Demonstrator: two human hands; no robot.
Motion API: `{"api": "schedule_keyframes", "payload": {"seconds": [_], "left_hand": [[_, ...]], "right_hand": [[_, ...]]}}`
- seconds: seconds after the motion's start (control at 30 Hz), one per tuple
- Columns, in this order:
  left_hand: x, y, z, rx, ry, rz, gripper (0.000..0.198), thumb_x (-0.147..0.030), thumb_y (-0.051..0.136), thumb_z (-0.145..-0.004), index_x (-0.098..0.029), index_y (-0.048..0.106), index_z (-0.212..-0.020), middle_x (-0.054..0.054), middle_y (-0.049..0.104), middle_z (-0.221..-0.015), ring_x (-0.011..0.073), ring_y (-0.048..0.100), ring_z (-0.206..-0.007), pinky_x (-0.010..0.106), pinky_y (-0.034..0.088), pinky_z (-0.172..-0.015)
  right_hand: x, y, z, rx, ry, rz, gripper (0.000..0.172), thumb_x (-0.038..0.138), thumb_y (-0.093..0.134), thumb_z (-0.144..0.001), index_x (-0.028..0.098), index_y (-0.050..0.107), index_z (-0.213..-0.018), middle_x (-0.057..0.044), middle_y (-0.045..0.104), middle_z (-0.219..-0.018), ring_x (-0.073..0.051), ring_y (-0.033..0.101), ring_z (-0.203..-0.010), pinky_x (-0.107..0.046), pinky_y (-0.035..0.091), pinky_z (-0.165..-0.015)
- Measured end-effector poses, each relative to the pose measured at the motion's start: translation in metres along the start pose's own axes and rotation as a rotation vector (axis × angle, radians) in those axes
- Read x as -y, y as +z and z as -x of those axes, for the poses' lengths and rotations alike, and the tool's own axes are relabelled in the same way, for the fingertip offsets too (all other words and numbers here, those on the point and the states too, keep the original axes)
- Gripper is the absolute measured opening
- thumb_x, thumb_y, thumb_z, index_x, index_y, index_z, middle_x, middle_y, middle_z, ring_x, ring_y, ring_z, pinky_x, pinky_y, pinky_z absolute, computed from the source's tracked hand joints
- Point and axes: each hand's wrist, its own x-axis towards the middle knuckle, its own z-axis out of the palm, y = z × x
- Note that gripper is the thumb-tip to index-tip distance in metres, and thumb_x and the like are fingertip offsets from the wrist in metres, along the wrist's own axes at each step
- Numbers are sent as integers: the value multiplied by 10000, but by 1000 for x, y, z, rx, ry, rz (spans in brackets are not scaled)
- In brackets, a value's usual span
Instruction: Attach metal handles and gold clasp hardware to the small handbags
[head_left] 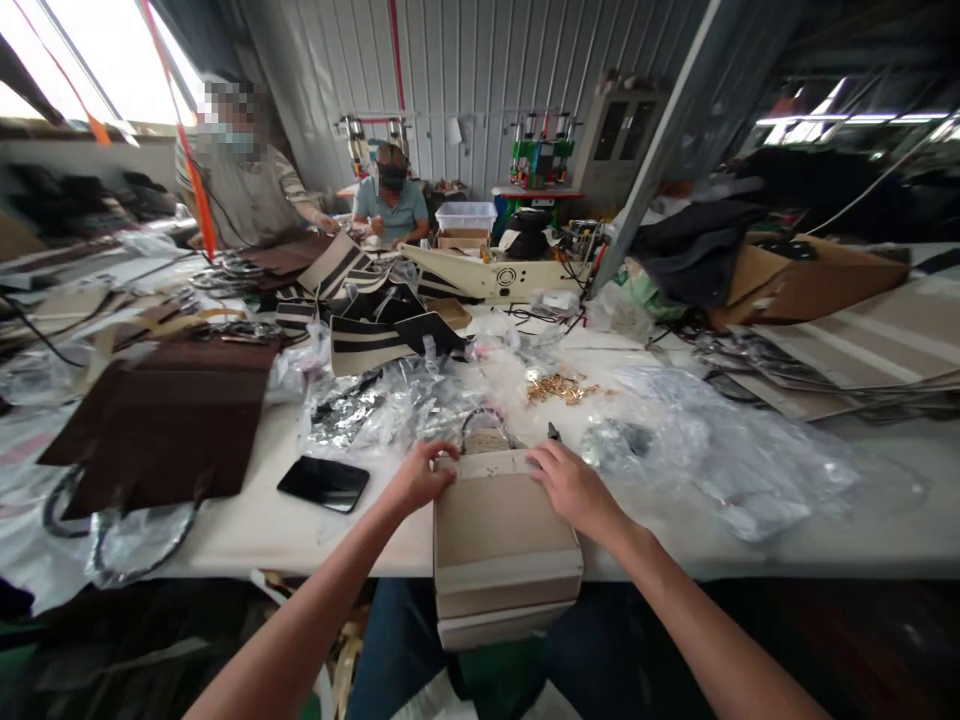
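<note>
A beige handbag hangs over the table's front edge above my lap, its far edge up on the tabletop. A wrapped handle arches out beyond that edge. My left hand is closed on the bag's far left corner, thumb and fingers pinching the edge. At the opposite corner my right hand grips the same edge, fingers bent over it. Just past the right fingers is a small dark object, too small to name. Small gold metal pieces lie in a pile farther back.
A black phone lies left of my forearm, beside dark brown bag pieces. Plastic bags of fittings and striped pieces lie behind. Crumpled clear plastic covers the right side. Two people work across the table.
</note>
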Motion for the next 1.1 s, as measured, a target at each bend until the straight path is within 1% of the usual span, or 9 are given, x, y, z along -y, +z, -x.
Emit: {"api": "schedule_keyframes", "payload": {"seconds": [0.13,0.23,0.3,0.43,0.53,0.63,0.73,0.87,1.1], "left_hand": [[6,1,2,63,-47,95,300,-218,697,-874,-204,836,-1140,63,671,-1126,209,617,-914,362,521,-944],[7,3,3,49,-37,92,297,-223,695,-876,-208,837,-1137,55,653,-1069,215,618,-921,363,514,-944],[8,5,2,34,-32,89,293,-222,694,-876,-210,837,-1132,51,635,-1047,214,613,-914,358,514,-934],[9,5,1,28,-45,93,271,-238,696,-887,-211,831,-1121,43,600,-1027,206,593,-897,345,511,-920],[8,4,4,38,-66,110,268,-216,691,-892,-214,822,-1126,40,572,-1029,197,580,-861,353,507,-917],[5,6,7,27,-63,138,275,-189,673,-903,-217,806,-1142,49,572,-1067,199,588,-866,368,506,-928],[7,9,9,13,-49,159,273,-209,651,-923,-225,793,-1155,54,592,-1090,201,590,-874,378,500,-941],[16,11,6,25,-45,166,293,-339,631,-948,-231,785,-1173,42,596,-1047,191,562,-803,372,493,-877],[23,10,-2,49,-20,159,367,-451,617,-920,-240,807,-1151,41,613,-989,199,575,-759,372,512,-815]], "right_hand": [[13,-19,-2,76,-11,76,208,174,591,-1118,220,670,-1305,-117,701,-1277,-322,701,-1154,-513,594,-1020],[35,-26,-5,16,-13,124,403,196,703,-1077,225,621,-1470,-151,681,-1400,-383,649,-1274,-599,540,-1097],[52,-21,-10,-22,-20,71,492,193,737,-1060,239,597,-1529,-158,673,-1429,-392,629,-1308,-613,524,-1126],[72,7,-21,0,-20,-91,405,183,729,-1065,246,657,-1458,-133,701,-1341,-355,652,-1249,-560,560,-1096],[72,26,-26,-47,15,-133,296,232,710,-1092,239,704,-1388,-129,705,-1284,-338,664,-1207,-534,571,-1066],[70,35,-28,-85,43,-136,245,260,679,-1114,253,722,-1355,-125,698,-1261,-333,665,-1185,-528,569,-1052],[71,37,-27,-79,71,-120,246,265,681,-1118,263,709,-1363,-121,696,-1279,-336,661,-1173,-527,563,-1037],[73,36,-27,-59,84,-131,232,247,689,-1121,258,706,-1352,-103,708,-1283,-315,665,-1171,-502,554,-1038],[73,36,-29,-75,133,-175,191,228,685,-1129,273,740,-1305,-71,739,-1266,-280,677,-1181,-460,541,-1044]]}}
